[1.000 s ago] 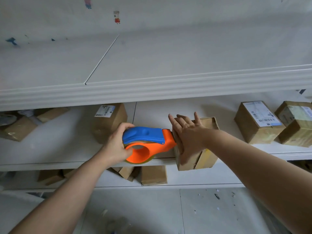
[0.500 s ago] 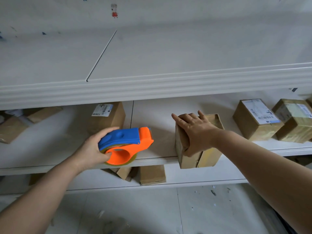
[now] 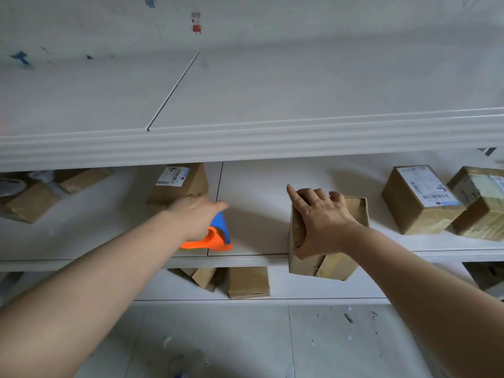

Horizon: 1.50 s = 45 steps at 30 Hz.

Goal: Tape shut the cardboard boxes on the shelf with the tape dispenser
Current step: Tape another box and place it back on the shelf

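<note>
Orange and blue, the tape dispenser [image 3: 215,237] sits on the middle shelf [image 3: 259,214] near its front edge, at about nine o'clock from the box I'm holding. My left hand [image 3: 195,216] lies over the dispenser with fingers curled down around its top; how tight the hold is I cannot tell, since the hand hides most of it. My right hand [image 3: 320,223] grips the small cardboard box [image 3: 341,266], fingers spread over its top, thumb down its left side. That box overhangs the shelf's front edge, its lower part dropping below the lip. Two taped boxes [image 3: 421,200] rest well apart at three o'clock; a labelled one [image 3: 178,184] stands just behind the left hand
</note>
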Available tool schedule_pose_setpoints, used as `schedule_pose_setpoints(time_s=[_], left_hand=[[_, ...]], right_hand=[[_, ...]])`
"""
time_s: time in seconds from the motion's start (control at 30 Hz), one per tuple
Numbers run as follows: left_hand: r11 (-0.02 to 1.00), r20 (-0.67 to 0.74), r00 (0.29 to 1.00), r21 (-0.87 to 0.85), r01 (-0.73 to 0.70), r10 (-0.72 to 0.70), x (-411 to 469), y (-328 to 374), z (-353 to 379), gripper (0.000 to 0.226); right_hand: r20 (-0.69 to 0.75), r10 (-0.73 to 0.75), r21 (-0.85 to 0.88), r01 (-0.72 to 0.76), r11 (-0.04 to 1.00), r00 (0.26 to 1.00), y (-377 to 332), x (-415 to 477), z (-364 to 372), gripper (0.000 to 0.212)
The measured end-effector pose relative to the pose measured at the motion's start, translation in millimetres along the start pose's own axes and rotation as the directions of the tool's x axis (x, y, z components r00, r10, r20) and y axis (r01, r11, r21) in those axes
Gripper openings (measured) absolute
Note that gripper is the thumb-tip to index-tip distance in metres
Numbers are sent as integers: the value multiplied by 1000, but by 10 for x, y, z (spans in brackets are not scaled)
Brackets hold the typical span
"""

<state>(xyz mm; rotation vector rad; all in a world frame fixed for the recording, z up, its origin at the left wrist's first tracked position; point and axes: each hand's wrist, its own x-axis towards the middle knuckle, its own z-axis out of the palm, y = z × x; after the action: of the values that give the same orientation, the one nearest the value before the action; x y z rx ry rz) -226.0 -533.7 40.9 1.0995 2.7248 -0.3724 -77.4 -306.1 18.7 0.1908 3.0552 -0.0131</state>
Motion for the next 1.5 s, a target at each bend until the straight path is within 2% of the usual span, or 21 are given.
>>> schedule_pose_setpoints(time_s=[0.1, 0.17, 0.23, 0.33, 0.47, 0.6, 0.7, 0.8, 0.87, 0.97, 1.0, 1.07, 1.13, 1.2, 1.23, 1.3, 1.37, 1.4, 1.43, 1.47, 1.5], left_hand=[[958, -81, 988, -264, 109, -135, 31, -62, 54, 77], [896, -133, 983, -441, 52, -122, 143, 64, 56, 87], [862, -121, 988, -506, 22, -96, 270, 263, 136, 90], [921, -223, 970, -389, 4, -99, 440, 479, 366, 84], [946, -229, 965, -319, 51, -130, 505, 540, 630, 50], [998, -374, 927, -70, -2, -24, 527, 545, 965, 88], [993, -353, 932, 102, -53, 86, 574, 642, 1078, 101], [955, -277, 941, 270, -119, 196, 629, 649, 1142, 99], [982, -210, 961, 93, -163, 180, 583, 663, 1184, 92], [978, -120, 993, -204, -32, 7, 522, 750, 905, 88], [949, -70, 996, -314, 35, -60, 521, 788, 728, 78], [796, -156, 976, -604, 29, -154, 565, 879, 419, 45], [503, -185, 971, -860, -87, -149, 543, 1030, 112, 24], [135, -56, 996, -990, -46, -68, 448, 1265, -81, 39], [73, 5, 999, -997, 9, -49, 378, 1390, -143, 59], [107, 79, 996, -991, 83, -46, 290, 1599, -153, 76], [184, 103, 989, -975, 122, -110, 296, 1690, -43, 69], [157, 139, 980, -974, 161, -142, 313, 1689, -8, 67], [132, 168, 972, -973, 191, -162, 312, 1678, -4, 67], [118, 197, 966, -969, 217, -165, 326, 1655, -15, 68], [115, 219, 965, -965, 236, -147, 350, 1634, -38, 72]], right_hand=[[-48, -3, 7, 4, 1000, 999, 13, -33, 13, 127], [-61, 20, 49, -17, 999, 998, -5, -3, -19, 124], [-80, 50, 84, -44, 995, 996, 2, 45, -49, 122], [-73, 58, 112, -49, 993, 996, 60, 78, -96, 123], [49, 52, -1, -52, 999, 997, 162, 24, -132, 132], [84, 106, -27, -104, 994, 991, 195, -42, -75, 120], [93, 122, -42, -118, 992, 988, 245, -67, -47, 118], [59, 113, -45, -111, 993, 992, 258, -41, -29, 115], [31, 107, -56, -105, 993, 994, 221, -44, 1, 111], [12, 146, -58, -145, 988, 989, 223, -103, 43, 107], [11, 168, -43, -168, 985, 986, 237, -130, 32, 109], [24, 225, -13, -224, 974, 974, 276, -181, 1, 116], [67, 315, 18, -317, 948, 947, 308, -231, -11, 124], [117, 389, 106, -401, 910, 914, 322, -276, -3, 127], [132, 400, 171, -418, 892, 907, 330, -293, 1, 126], [150, 370, 292, -399, 869, 917, 377, -311, -22, 120], [209, 306, 559, -370, 742, 929, 477, -314, -63, 117], [245, 266, 751, -356, 556, 932, 542, -310, -78, 119], [267, 229, 903, -326, 279, 936, 607, -318, -85, 123], [275, 198, 960, -279, -9, 941, 670, -336, -74, 123], [285, 192, 949, -247, -197, 939, 707, -353, -29, 117]])
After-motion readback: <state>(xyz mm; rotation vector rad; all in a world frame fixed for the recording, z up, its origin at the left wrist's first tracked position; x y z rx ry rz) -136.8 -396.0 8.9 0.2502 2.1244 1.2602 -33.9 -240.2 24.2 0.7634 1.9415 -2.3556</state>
